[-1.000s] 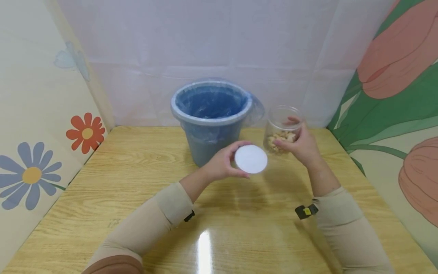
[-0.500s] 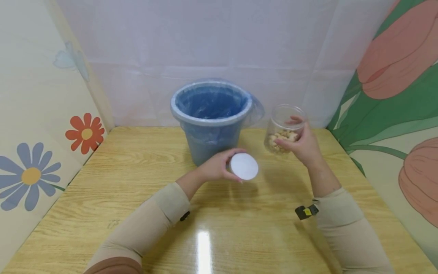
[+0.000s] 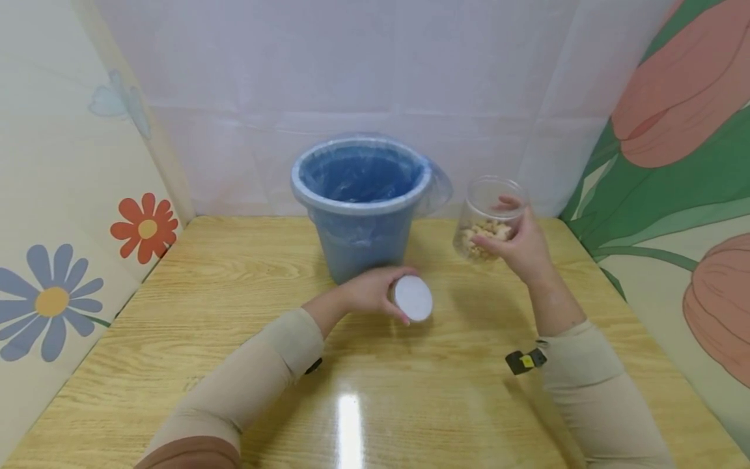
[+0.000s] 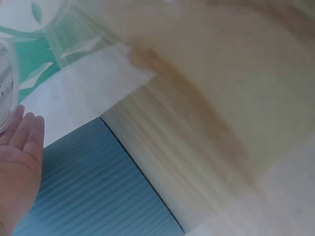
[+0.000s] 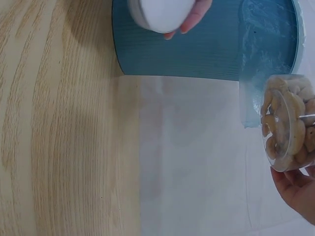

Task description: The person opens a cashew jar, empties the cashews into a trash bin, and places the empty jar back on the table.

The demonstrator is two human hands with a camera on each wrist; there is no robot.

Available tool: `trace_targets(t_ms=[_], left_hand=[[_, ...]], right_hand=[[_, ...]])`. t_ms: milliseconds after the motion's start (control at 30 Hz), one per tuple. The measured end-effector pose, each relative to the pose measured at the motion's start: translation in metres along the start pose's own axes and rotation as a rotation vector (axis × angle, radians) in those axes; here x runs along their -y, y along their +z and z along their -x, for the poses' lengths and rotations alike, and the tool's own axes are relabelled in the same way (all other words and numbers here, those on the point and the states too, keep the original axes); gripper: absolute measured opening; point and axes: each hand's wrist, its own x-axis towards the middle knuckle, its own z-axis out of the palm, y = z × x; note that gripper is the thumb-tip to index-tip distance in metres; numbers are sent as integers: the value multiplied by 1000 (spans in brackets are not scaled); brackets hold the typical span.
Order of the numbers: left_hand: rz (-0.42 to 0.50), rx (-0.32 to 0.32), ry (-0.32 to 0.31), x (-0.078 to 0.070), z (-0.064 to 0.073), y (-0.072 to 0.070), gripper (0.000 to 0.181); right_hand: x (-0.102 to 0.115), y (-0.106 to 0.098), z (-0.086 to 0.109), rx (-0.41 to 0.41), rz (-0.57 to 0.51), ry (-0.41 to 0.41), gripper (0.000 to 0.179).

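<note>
My left hand (image 3: 374,291) pinches the edge of a round white lid (image 3: 413,298), thumb on the near side and fingers on the far side, in front of the bucket. The lid (image 5: 166,14) shows at the top of the right wrist view, and part of it at the left edge of the left wrist view. On the right, my right hand (image 3: 523,247) grips a clear jar (image 3: 491,202) around its side, above the table. The jar's mouth is uncovered and it tilts slightly. Pale curved cashew nuts (image 5: 295,115) fill its lower part.
A blue bucket (image 3: 366,244) with a clear plastic liner (image 3: 439,185) over its rim stands at the back of the wooden table (image 3: 234,312). White sheeting (image 3: 263,78) hangs behind. Flower-printed panels (image 3: 662,215) border both sides.
The left hand has moved left and nearer to the person with the lid, away from the jar. The right hand has lifted the jar slightly, a little to the right.
</note>
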Motion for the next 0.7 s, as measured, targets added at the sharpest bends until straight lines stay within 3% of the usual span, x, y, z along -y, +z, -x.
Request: trace_targets(t_ms=[300,700], left_hand=[[-134,126,-7,2,-3,6,96],[-151,202,-87,5,-2,8,99]], right_hand=[[0,-1,-1,3,-40,-25,79],[2,-1,-1,17,-102,-18,79]])
